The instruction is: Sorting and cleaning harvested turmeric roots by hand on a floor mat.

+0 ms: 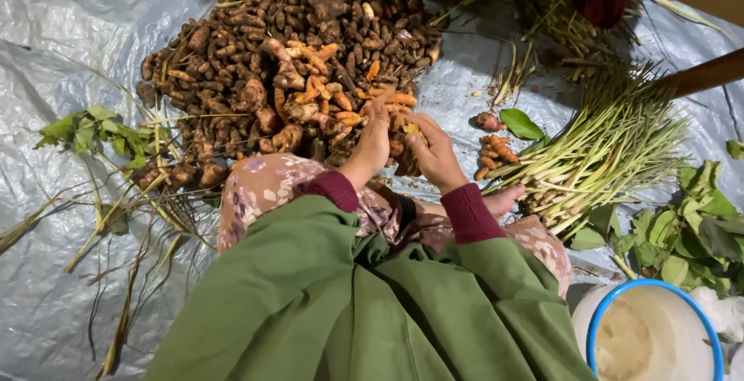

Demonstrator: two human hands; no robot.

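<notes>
A big heap of brown and orange turmeric roots [263, 63] lies on a grey plastic sheet [62, 32] in front of me. My left hand [373, 142] and my right hand [435, 152] meet at the heap's near edge, both closed around a clump of roots [406, 142] held between them. Dark red cuffs and green sleeves cover my arms. A floral cloth covers my knees just below the hands.
A small pile of orange root pieces [494, 153] and a green leaf [520, 124] lie right of my hands. A bundle of pale green stalks [604, 156] fans out at the right. Leafy stems [101, 129] lie left, leaves [697, 226] right. A white bucket with a blue rim [597, 327] stands at the bottom right.
</notes>
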